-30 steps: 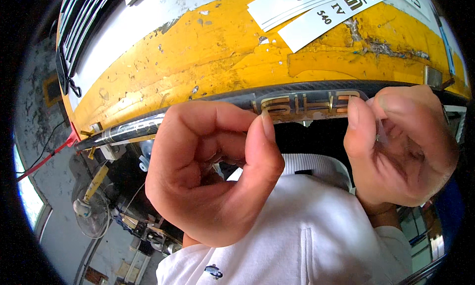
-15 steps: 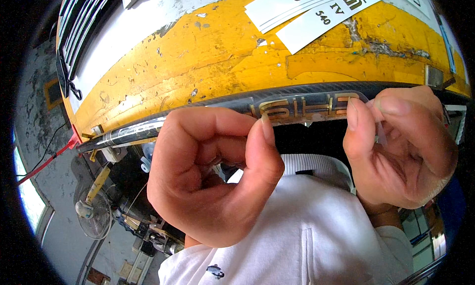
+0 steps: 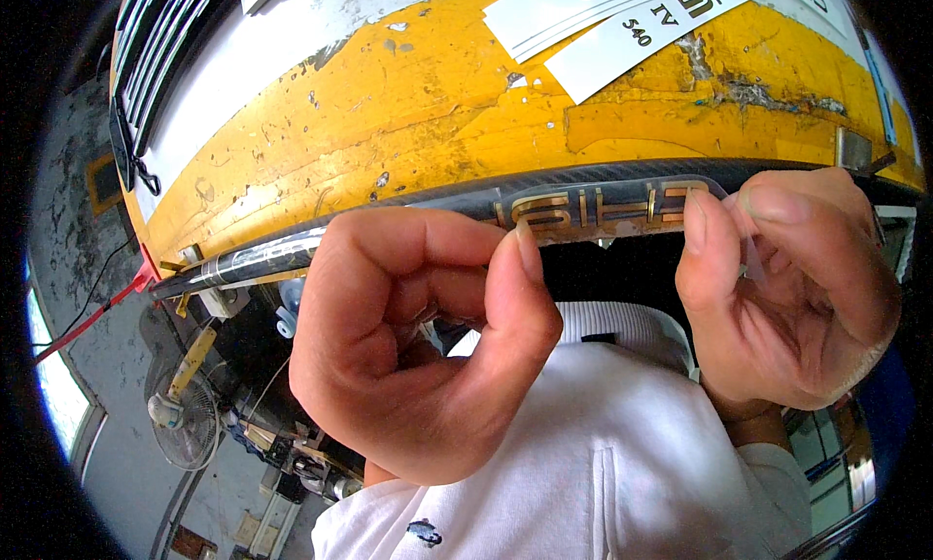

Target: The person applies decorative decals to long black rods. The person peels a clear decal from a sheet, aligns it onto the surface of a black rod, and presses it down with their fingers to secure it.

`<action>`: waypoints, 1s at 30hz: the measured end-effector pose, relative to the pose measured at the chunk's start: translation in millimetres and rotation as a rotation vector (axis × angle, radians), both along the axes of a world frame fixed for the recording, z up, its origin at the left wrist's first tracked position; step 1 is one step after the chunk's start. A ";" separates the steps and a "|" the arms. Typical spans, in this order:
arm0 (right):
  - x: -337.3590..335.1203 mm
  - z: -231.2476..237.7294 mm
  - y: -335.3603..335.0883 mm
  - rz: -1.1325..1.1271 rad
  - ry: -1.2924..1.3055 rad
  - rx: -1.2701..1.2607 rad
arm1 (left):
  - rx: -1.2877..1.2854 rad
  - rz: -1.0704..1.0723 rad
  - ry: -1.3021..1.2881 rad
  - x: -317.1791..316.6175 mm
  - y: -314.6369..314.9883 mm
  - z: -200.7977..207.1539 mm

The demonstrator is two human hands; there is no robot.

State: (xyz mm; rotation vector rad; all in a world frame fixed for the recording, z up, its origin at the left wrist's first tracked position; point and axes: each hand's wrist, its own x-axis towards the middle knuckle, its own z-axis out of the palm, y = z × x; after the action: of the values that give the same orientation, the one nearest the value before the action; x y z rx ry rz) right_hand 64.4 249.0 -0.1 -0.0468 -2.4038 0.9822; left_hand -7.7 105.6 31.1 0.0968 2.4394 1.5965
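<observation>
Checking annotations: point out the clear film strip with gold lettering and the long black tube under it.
Clear film strip (image 3: 604, 210): head view, middle of its gold-lettered part.
Black tube (image 3: 442, 192): head view, dark upper surface.

White cloth top (image 3: 641, 424), loose folds, raised vertical seam (image 3: 604, 482) running down the front, small blue-black patch (image 3: 424, 533) toward the lower left. Pale ribbed band (image 3: 622, 319) at the far edge of the top, fine parallel ridges, small black mark (image 3: 598, 339) on it. White sleeve (image 3: 773, 487) on the right arm, wrist exposed, both hands (image 3: 418, 429) bare.
</observation>
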 end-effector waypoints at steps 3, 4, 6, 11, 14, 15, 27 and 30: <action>-0.3 -1.2 -3.8 -0.046 0.010 -0.034 | 0.005 -0.021 0.021 -0.5 0.1 0.7; -0.5 -2.1 -6.5 -0.077 0.016 -0.063 | 0.003 -0.023 0.023 -0.7 0.0 0.8; -0.9 -3.1 -7.1 -0.094 0.032 -0.077 | -0.012 -0.011 0.006 -1.2 -0.2 0.5; 1.3 -4.8 -2.8 -0.057 0.035 -0.049 | 0.015 -0.024 0.028 -0.6 -1.3 -0.1; 2.9 -5.2 -1.7 -0.020 0.011 -0.088 | 0.021 -0.032 0.025 -0.6 -2.1 -0.6; 3.1 -4.2 -1.0 -0.016 0.004 -0.098 | 0.004 -0.020 0.011 -0.6 -2.1 -1.1; -14.0 -2.9 -10.6 -0.090 0.175 -0.065 | 0.009 0.010 0.022 0.2 -0.1 -0.8; -12.8 -12.5 -11.2 -0.103 0.241 -0.093 | -0.015 0.019 0.003 -0.1 -0.5 -0.7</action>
State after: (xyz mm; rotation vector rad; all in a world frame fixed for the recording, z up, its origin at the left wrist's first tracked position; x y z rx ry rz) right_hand 51.7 237.8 -12.6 -0.0803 -2.1154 0.9912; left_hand -7.8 105.0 30.3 0.0738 2.4613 1.5875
